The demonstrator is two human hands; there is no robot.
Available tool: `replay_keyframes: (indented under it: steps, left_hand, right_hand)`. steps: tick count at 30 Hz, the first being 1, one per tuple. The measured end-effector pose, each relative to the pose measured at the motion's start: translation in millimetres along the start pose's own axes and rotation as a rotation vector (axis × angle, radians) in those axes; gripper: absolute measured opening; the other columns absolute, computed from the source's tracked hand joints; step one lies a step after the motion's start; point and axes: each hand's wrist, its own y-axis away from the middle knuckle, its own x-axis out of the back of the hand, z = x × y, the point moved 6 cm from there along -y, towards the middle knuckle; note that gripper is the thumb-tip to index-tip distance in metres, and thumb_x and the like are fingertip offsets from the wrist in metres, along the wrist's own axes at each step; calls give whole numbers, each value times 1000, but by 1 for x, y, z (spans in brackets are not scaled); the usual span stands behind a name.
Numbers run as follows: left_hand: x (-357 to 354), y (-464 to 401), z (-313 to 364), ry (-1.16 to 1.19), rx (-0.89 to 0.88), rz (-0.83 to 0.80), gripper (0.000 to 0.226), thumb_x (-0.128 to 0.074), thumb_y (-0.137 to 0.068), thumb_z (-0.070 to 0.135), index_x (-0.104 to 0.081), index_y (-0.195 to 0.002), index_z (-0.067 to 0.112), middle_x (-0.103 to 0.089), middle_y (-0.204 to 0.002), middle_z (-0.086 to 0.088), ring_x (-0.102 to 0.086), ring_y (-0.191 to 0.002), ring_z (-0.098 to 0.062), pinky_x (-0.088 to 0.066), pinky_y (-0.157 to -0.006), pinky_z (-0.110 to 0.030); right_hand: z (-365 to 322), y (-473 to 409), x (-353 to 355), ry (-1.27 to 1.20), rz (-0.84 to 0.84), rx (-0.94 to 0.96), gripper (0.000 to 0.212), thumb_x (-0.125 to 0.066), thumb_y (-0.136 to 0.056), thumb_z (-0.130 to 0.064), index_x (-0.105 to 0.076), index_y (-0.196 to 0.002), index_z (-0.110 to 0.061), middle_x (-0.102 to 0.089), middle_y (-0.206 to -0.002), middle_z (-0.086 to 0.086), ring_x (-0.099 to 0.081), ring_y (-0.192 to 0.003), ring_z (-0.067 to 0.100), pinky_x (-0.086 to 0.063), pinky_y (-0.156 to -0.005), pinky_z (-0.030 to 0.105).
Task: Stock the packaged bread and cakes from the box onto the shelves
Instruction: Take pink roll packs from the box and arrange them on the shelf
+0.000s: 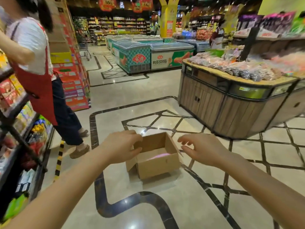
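Head view: both hands, left (123, 147) and right (200, 150), empty with loose fingers over the open box (155, 156) on the floor, pink pack (158, 155) inside; risk is a blind grab crushing it or snagging the flap (131, 164)

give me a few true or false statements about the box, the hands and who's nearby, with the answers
1. The cardboard box sits open on the floor. True.
2. The left hand holds a bread pack. False: it holds nothing and reaches over the box's left edge.
3. The right hand is open with nothing in its grip. True.
4. The box is full to the brim. False: only something pink shows low inside.
5. A person in a red apron stands at the shelves on the left. True.
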Motion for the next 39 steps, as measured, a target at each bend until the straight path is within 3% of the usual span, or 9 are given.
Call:
replay_keyframes:
  steps: [8, 13, 24, 33, 36, 39]
  left_hand:
    - [-41, -138, -20, 24, -50, -80, 31, -45, -93, 39, -55, -119, 26, -58, -116, 5, -57, -101, -15, -50, -85, -36]
    - [-75, -240, -51, 55, 16, -88, 34, -44, -93, 41, -54, -122, 28, -57, -118, 6, -57, -105, -17, -49, -86, -36]
    - [-130, -413, -125, 207, 255, -134, 36, -44, -94, 39, -53, -126, 27, -56, -123, 7, -56, -108, -14, -48, -88, -33]
    - [-255, -461, -169, 194, 298, -342, 33, -43, -94, 40, -51, -124, 28, -56, -120, 5, -56, -106, -15, -48, -86, -30]
    - [-320, -468, -177, 207, 297, -369, 33, -41, -95, 41, -50, -124, 28, -55, -119, 5, -55, -107, -16, -45, -84, -28]
    - [-401, -475, -190, 206, 317, -425, 31, -41, -95, 40, -51, -122, 29, -56, -118, 5, -56, -104, -15, -48, -85, -28]
  right_hand:
    - [110, -105, -32, -35, -66, -103, 32, -43, -93, -42, -53, -123, -38, -62, -116, -18, -56, -103, 4, -50, -84, 30]
    - [168, -209, -56, -31, -107, -39, 33, -43, -94, -42, -53, -125, -37, -61, -120, -18, -56, -107, 4, -48, -83, 25]
    - [266, -436, -117, -18, -260, 158, 30, -38, -94, -33, -56, -118, -34, -63, -116, -15, -58, -106, 11, -51, -83, 35]
    - [287, -516, -262, -137, -499, 123, 37, -39, -95, -27, -51, -130, -29, -59, -128, -7, -56, -115, 16, -44, -85, 29]
    - [303, -522, -340, -149, -545, 50, 36, -39, -95, -26, -51, -129, -27, -59, -128, -5, -57, -114, 17, -44, -82, 28]
    - [319, -532, -428, -156, -595, -21, 41, -40, -94, -25, -46, -135, -26, -56, -133, -3, -55, -117, 17, -45, -89, 29]
